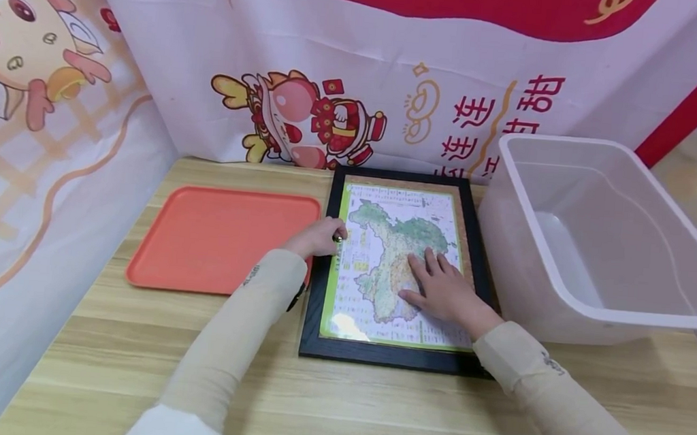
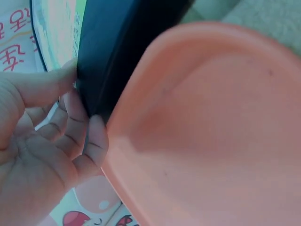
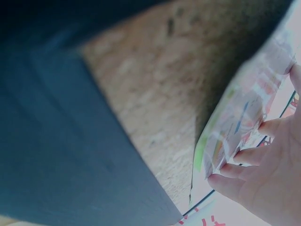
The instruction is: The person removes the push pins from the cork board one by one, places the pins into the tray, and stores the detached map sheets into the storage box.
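A glossy map sheet (image 1: 392, 238) lies on a cork board (image 3: 146, 108) with a black frame (image 1: 399, 355). At the left edge of the map, my left hand (image 1: 319, 237) pinches a small shiny metal piece (image 1: 337, 238), mostly hidden by the fingers. In the left wrist view, the thumb and forefinger meet by the frame's inner edge, and other fingertips touch its side. My right hand (image 1: 443, 294) rests on the map's lower right with the fingers spread. The right wrist view shows its fingertips on the sheet and bare cork beside the map's edge.
An orange-red tray (image 1: 224, 242) lies left of the frame, close against it. To the right stands a large translucent plastic bin (image 1: 540, 280). A printed cloth (image 1: 338, 32) hangs behind the wooden table (image 1: 285, 404).
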Tool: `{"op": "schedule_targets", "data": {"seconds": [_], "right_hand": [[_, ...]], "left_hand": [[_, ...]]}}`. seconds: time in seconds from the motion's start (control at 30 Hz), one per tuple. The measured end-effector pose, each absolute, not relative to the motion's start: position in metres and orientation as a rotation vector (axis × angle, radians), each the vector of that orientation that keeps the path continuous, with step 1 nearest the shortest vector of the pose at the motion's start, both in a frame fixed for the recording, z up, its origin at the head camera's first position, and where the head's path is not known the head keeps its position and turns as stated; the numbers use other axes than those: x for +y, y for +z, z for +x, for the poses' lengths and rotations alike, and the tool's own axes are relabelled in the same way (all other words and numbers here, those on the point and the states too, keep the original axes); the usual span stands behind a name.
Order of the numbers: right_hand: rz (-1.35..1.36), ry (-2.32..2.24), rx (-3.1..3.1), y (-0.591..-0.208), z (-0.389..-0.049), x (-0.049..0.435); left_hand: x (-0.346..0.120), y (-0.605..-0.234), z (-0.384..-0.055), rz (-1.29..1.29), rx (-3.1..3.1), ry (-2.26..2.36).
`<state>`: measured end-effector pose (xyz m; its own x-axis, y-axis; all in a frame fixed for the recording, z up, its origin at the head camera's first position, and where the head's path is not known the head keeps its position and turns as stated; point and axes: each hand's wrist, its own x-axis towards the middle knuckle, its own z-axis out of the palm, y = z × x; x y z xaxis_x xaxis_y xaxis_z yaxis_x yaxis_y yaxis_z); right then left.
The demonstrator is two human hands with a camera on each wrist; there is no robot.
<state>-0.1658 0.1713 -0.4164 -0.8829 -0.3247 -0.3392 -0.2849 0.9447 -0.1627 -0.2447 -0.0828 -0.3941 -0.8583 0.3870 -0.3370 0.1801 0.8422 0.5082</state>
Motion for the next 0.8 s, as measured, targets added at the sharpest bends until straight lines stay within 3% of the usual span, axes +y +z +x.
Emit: {"op": "schedule_targets", "data": {"seconds": [0.8], "right_hand": [[-0.443, -0.154, 2.739, -0.416, -0.166, 0.171]], "left_hand": [[-0.078, -0.403, -0.241, 0.193, 2.650, 0.851]]}}
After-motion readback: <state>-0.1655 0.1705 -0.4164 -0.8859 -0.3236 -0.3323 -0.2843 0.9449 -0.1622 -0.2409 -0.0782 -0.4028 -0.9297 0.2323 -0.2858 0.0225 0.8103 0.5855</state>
